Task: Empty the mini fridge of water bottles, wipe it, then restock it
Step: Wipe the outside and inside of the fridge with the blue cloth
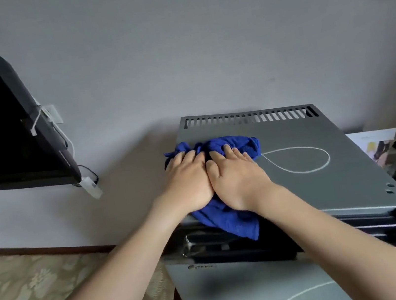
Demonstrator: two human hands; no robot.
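Observation:
A grey mini fridge (331,180) stands below me, seen from above, its door (239,288) closed at the front. A crumpled blue cloth (232,142) lies on the left part of the fridge's top and hangs over its front edge. My left hand (188,177) and my right hand (237,177) lie side by side, palms down, pressing on the cloth with fingers nearly straight. No water bottles are in view.
A white looped line (297,160) marks the fridge top, right of the cloth. Vent slots (248,116) run along its back edge by the wall. A black screen (1,129) hangs at left with white cables. Papers and clutter (394,150) sit at right. Patterned floor (32,292) lies lower left.

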